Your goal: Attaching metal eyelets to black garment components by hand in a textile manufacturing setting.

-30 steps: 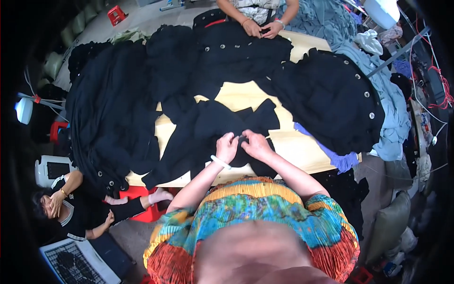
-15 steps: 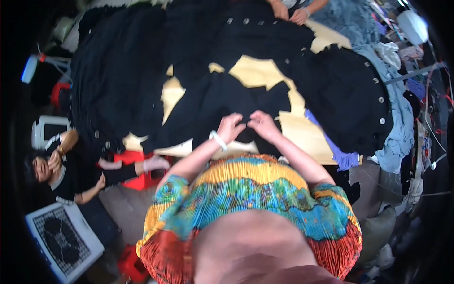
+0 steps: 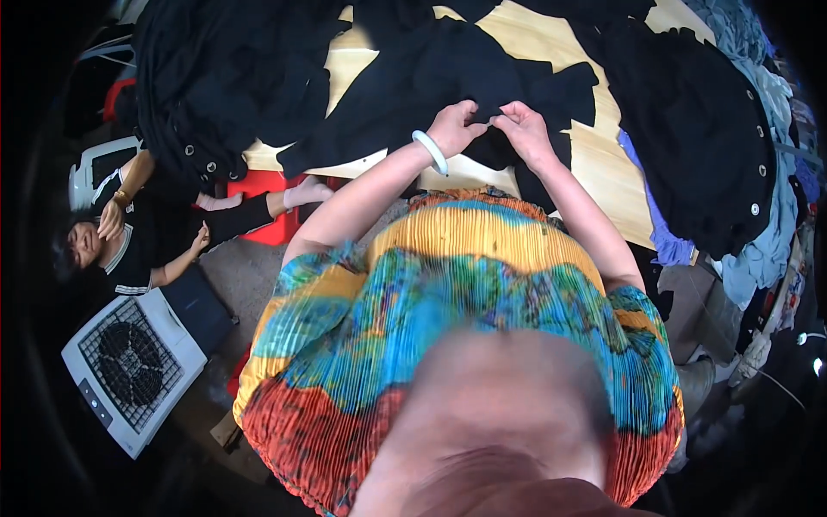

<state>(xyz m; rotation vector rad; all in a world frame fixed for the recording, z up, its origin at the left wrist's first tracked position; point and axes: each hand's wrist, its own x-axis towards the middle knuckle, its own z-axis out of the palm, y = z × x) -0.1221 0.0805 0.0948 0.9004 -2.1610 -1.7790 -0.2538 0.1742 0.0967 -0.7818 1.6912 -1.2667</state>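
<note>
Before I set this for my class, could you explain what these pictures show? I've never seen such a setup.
There is no machine: these are a person's own bare hands. The pictures come from a wide fisheye camera on the person's head, looking down, so straight edges bend near the rim. The left hand, with a pale ring-shaped bracelet at its wrist, and the right hand come together over flat black cloth on a pale wooden tabletop. Whether the fingers pinch something small, I cannot tell. Farther right are a black cloth piece with shiny metal rings, some purple cloth and some pale blue cloth.
</note>
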